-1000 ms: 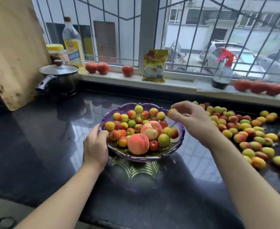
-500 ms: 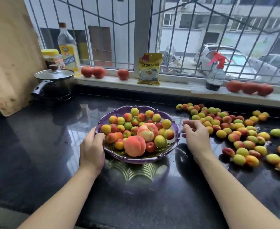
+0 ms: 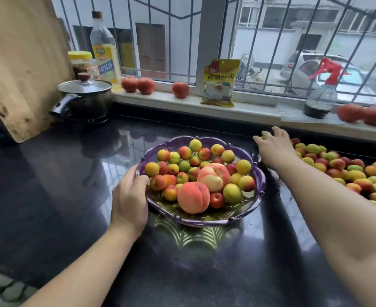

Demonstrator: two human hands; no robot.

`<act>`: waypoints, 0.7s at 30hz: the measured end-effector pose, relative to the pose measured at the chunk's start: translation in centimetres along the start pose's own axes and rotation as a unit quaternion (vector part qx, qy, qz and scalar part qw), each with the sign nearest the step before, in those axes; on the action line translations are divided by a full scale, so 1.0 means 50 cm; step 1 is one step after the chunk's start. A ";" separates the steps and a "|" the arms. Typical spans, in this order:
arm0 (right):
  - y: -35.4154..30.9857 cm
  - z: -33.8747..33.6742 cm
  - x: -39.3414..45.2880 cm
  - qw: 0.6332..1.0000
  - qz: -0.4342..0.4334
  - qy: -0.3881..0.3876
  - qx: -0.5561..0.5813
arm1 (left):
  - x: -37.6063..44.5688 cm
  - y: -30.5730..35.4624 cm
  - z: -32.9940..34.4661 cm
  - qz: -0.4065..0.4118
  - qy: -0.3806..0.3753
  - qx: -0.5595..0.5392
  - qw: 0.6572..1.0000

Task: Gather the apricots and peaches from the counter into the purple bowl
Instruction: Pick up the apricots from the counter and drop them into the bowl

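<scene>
Left hand grips bowl rim; right hand reaches, fingers spread, over far apricots. Pinch one gently, avoid scattering.

A translucent purple scalloped plastic bowl holds small yellow, green and red-blushed apricots and two larger pink-orange peaches on a glossy black speckled stone tabletop. At 3 o'clock, loose apricots in the same mixed hues. At 12 o'clock, a yellow printed packet; at 1 o'clock, a clear spray bottle with a red trigger.
</scene>
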State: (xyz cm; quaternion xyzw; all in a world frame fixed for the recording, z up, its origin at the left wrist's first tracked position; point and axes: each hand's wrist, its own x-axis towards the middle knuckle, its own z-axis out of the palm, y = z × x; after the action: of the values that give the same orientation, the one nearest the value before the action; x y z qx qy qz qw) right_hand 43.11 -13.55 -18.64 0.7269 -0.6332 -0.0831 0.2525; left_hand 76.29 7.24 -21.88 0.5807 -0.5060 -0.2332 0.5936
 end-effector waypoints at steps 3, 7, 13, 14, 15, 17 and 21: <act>-0.002 0.010 0.017 1.000 -0.003 -0.006 -0.026 | 0.001 -0.001 -0.002 -0.026 0.002 -0.027 0.999; 0.001 0.010 0.025 0.997 -0.029 0.034 -0.056 | 0.003 -0.004 -0.003 -0.017 0.004 -0.019 1.000; -0.002 -0.004 0.020 0.993 -0.035 0.077 -0.078 | 0.003 -0.003 -0.003 -0.007 0.004 -0.004 1.000; -0.005 -0.010 0.017 0.994 -0.033 0.076 -0.070 | 0.000 -0.001 -0.003 -0.004 -0.002 -0.003 1.000; -0.011 -0.019 0.011 0.996 -0.023 0.076 -0.049 | -0.001 0.002 -0.003 -0.014 -0.006 -0.014 1.000; -0.020 -0.046 -0.006 0.993 0.024 0.094 0.064 | -0.002 0.007 -0.003 -0.042 -0.009 -0.032 0.999; -0.027 -0.156 -0.101 0.861 0.118 0.125 0.479 | -0.004 0.023 -0.002 -0.073 -0.002 -0.031 0.997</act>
State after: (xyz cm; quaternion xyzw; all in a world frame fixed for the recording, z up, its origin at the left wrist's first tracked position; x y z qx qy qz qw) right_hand 46.83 -6.57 -13.57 0.6827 -0.6388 0.3522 -0.0418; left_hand 75.93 7.72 -20.88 0.5970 -0.4558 -0.2923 0.5920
